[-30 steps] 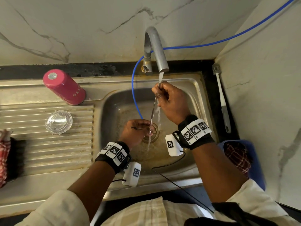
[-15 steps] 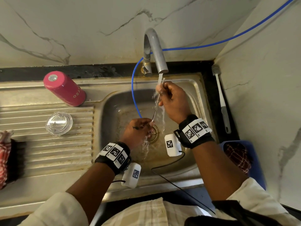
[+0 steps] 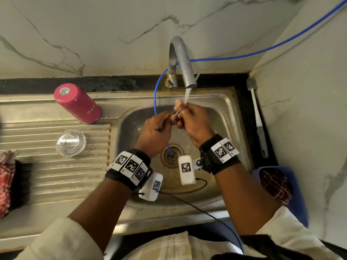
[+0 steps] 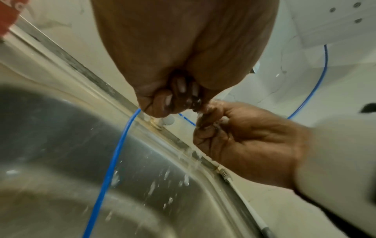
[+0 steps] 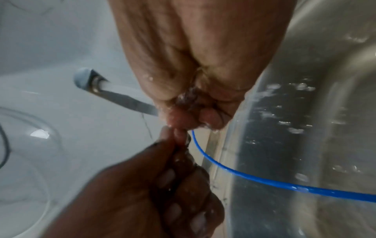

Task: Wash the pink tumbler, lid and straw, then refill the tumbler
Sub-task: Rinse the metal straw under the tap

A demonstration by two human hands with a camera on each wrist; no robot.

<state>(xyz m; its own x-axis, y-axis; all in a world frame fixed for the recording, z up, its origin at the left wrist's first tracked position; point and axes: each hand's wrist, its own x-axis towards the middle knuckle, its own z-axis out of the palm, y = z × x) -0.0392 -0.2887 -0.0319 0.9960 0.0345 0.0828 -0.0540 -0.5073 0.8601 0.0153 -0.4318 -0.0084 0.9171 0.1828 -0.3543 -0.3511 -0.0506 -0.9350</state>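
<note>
Over the sink (image 3: 228, 109), under the running tap (image 3: 185, 68), right hand (image 3: 193, 122) and left hand (image 3: 155, 133) meet, fingers curled, pinching the thin straw (image 3: 176, 113), mostly hidden. The pink tumbler (image 3: 78, 103) and lid (image 3: 70, 143) sit on the drainboard.

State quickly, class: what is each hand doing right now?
Left hand: closed, fingers curled, pinching the straw.
Right hand: closed, gripping the same straw under the running tap.
</note>
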